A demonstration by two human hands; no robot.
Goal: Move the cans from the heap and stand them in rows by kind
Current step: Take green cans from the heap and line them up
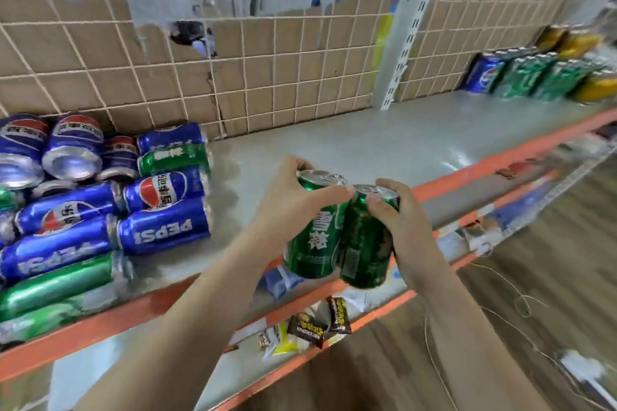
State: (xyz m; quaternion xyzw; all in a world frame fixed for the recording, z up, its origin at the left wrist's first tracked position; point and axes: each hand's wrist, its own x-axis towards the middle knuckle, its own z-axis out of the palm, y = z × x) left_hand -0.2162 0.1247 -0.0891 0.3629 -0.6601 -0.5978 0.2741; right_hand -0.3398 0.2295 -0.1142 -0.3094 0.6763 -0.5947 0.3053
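Shelf [334,143]: two hands [300,200], two green cans [312,243], seemingly touching

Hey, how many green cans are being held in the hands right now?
2. The left green can is gripped by the left hand; the right green can by the right hand, side by side. No others seem hidden in the hands.

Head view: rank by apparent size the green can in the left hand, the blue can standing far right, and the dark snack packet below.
1. green can, gripped by the left hand.
2. blue can and dark snack packet look alike; distance makes ranking unsure.
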